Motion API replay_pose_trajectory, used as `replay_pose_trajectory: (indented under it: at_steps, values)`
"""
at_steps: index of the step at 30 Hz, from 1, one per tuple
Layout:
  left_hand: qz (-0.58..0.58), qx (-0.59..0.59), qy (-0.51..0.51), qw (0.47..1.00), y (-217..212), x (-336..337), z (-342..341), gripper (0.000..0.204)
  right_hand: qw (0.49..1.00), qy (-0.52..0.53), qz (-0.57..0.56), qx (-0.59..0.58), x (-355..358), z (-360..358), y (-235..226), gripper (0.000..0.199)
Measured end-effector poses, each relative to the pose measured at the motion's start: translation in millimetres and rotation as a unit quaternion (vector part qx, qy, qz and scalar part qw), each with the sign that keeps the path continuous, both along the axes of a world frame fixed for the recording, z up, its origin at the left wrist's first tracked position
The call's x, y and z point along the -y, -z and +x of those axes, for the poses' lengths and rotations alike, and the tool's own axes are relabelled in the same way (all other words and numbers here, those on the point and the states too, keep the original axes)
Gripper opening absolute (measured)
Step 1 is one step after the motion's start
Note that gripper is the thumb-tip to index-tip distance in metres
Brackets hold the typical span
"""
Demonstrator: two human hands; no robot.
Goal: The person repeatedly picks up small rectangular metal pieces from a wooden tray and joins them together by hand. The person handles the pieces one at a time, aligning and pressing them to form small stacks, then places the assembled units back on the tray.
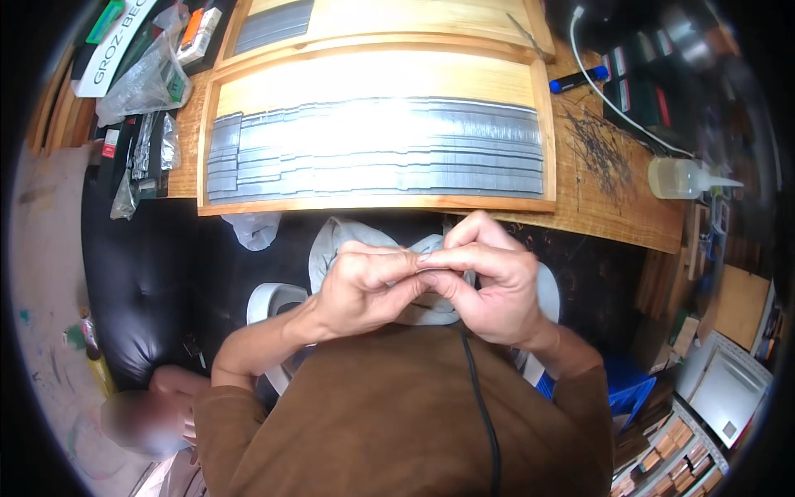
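Observation:
In front of my chest, my left hand (360,286) and my right hand (499,286) meet at the fingertips, both closed. Thumbs and index fingers pinch a thin dark strip (432,270), mostly covered by the fingers, so its kind does not show. Just beyond the hands, a shallow wooden tray (377,205) lies at the near edge of the table. Rows of thin grey metal pieces (348,178) fill its near part, packed tightly side by side and shining in the light. The tray's far part is bare pale wood.
Behind it stands another wooden tray (397,37) with grey pieces. Loose dark slivers (603,153), a blue marker (578,80), a white cable (617,106) and a squeeze bottle (675,179) are at the right. Plastic bags (145,91) lie at the left. Another person (166,414) is at lower left.

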State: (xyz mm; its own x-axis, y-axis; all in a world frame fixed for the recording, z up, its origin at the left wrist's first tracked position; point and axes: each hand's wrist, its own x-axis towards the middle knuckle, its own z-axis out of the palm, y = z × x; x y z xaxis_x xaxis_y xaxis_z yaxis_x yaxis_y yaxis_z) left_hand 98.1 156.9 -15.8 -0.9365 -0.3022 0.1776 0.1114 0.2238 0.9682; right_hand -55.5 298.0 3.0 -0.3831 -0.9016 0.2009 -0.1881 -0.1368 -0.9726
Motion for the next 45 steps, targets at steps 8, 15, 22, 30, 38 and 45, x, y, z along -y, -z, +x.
replay_pose_trajectory:
  at_steps: [8, 15, 22, 30, 38, 45]
  values:
    - [-0.288, -0.083, -0.128, 0.945, -54, 84, -71, 0.025, 0.955, -0.009, -0.185, -0.230, 104, -80, -44, 0.025]
    - [-0.008, -0.008, -0.066, 0.998, -13, 135, -103, 0.023, 0.989, -0.044, -0.095, -0.105, 152, -115, -30, 0.017]
    - [0.036, 0.035, -0.031, 0.998, -14, 151, -116, 0.021, 0.998, -0.018, -0.062, -0.013, 163, -120, -6, 0.016]
    - [0.049, 0.015, -0.030, 0.998, -10, 151, -118, 0.015, 0.995, 0.001, -0.085, -0.048, 163, -117, -2, 0.013]
    - [0.059, -0.019, -0.052, 0.997, -11, 144, -120, 0.016, 0.981, 0.013, -0.121, -0.153, 160, -119, -6, 0.013]
    - [0.066, 0.014, -0.048, 0.997, -12, 147, -117, 0.018, 0.972, 0.034, -0.150, -0.178, 158, -121, -9, 0.013]
